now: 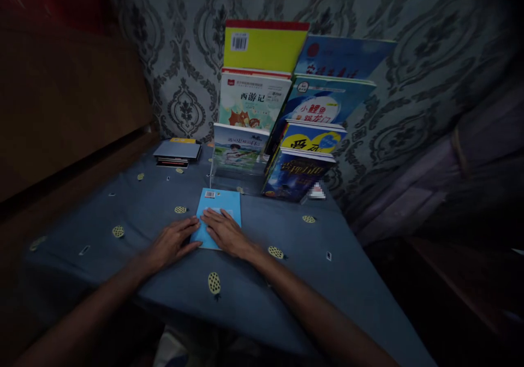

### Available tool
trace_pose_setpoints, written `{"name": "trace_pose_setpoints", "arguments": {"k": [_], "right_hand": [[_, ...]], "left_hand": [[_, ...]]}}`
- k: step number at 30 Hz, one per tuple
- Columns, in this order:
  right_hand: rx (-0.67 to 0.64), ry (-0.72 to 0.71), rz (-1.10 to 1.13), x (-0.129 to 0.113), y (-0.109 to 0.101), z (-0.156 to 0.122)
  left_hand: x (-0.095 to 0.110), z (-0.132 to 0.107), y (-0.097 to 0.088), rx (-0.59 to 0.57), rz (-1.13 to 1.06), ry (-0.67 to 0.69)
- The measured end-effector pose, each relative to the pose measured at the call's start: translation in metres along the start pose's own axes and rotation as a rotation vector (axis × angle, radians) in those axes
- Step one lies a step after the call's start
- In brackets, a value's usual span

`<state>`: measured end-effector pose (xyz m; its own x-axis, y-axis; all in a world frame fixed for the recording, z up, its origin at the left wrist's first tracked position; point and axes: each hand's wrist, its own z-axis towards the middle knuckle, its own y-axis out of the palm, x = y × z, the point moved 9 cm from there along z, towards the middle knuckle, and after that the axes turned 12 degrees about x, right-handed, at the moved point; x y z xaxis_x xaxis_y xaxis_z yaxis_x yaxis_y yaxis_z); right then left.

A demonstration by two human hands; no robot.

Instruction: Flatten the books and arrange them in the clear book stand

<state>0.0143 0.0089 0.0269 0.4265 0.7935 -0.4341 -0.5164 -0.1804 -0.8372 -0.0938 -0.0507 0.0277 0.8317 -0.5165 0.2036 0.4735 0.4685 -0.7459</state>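
Note:
A light blue book (230,200) lies flat on the cloth-covered table (245,296), with a white barcode label near its far edge. Across the middle of its cover rests my right hand (225,233), palm down with fingers stretched out. My left hand (174,241) is at the book's left edge, its fingers extended and the fingertips touching the book or just beside it. Neither hand grips anything. Part of the cover is hidden under the right hand.
Behind the blue book stands a clear tiered rack (237,181) holding several upright books (256,96). A short stack of books (177,151) lies at the far left. Patterned wallpaper (184,55) backs the table, and a brown wooden panel (69,99) stands at left.

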Motion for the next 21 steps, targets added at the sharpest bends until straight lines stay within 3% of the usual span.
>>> {"name": "trace_pose_setpoints", "arguments": {"k": [2,5,10,14,21], "right_hand": [[-0.001,0.046,-0.03,0.018,0.004,0.021],[0.05,0.145,-0.109,0.054,-0.007,0.034],[0.151,0.275,-0.195,0.099,-0.035,0.014],[0.164,0.231,-0.197,0.092,-0.039,-0.01],[0.11,0.117,-0.099,0.035,-0.041,-0.062]], "left_hand": [[0.0,0.0,0.0,0.01,0.009,-0.001],[-0.001,0.0,0.0,0.01,0.009,-0.01],[0.001,0.001,-0.002,0.001,0.002,0.003],[0.001,0.0,-0.001,-0.037,0.014,-0.026],[0.01,-0.001,-0.005,-0.071,-0.023,-0.015]]}}
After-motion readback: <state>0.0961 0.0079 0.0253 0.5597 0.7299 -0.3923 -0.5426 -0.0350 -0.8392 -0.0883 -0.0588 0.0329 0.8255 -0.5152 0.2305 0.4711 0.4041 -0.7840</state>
